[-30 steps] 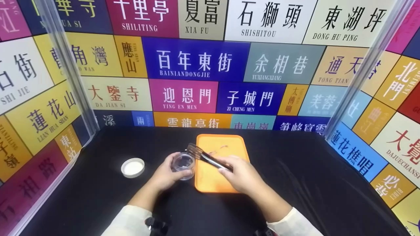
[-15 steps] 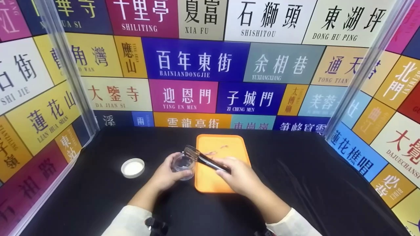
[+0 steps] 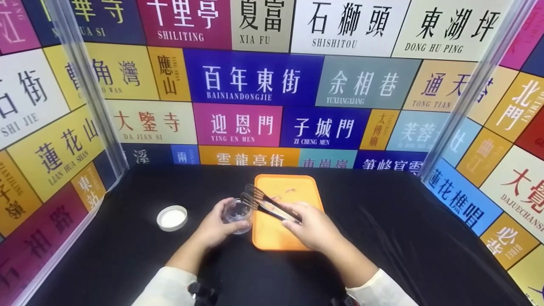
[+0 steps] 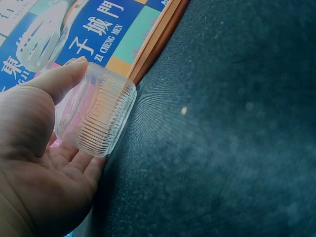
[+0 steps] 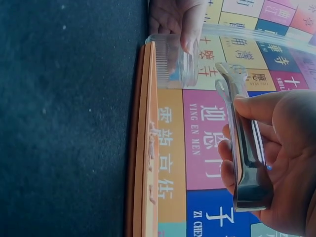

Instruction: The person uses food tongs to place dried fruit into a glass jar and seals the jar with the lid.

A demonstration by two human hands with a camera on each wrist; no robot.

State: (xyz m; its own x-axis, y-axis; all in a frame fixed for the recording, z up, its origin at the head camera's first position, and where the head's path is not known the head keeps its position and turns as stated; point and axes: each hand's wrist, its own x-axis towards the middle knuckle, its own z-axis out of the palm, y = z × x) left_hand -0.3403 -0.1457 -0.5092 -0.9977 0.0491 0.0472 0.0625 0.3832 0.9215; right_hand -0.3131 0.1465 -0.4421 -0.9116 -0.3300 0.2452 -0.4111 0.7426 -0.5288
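Note:
A clear ribbed jar point(image 3: 238, 227) is held upright at the table by my left hand point(image 3: 214, 227), thumb on the near side. The left wrist view shows the jar point(image 4: 106, 113) between thumb and fingers, its mouth uncovered. In my right hand point(image 3: 313, 229) is a pair of serving tongs point(image 5: 247, 153), gripped between thumb and fingers. The slotted tips hang over the jar's right rim, and the two arms stand apart. An orange tray point(image 3: 272, 241) lies right beside the jar. Small pinkish pieces point(image 5: 152, 148) lie on the tray; a few specks show inside the jar.
A round white lid point(image 3: 172, 217) lies on the black-covered table point(image 3: 382, 229), left of my left hand. Behind the table stands a wall of colourful sign panels point(image 3: 255, 76), with clear corner posts at both sides.
The tongs' tips were close together over the jar half a second ago; now they are spread apart and slightly farther right. My left hand and the jar stay in place.

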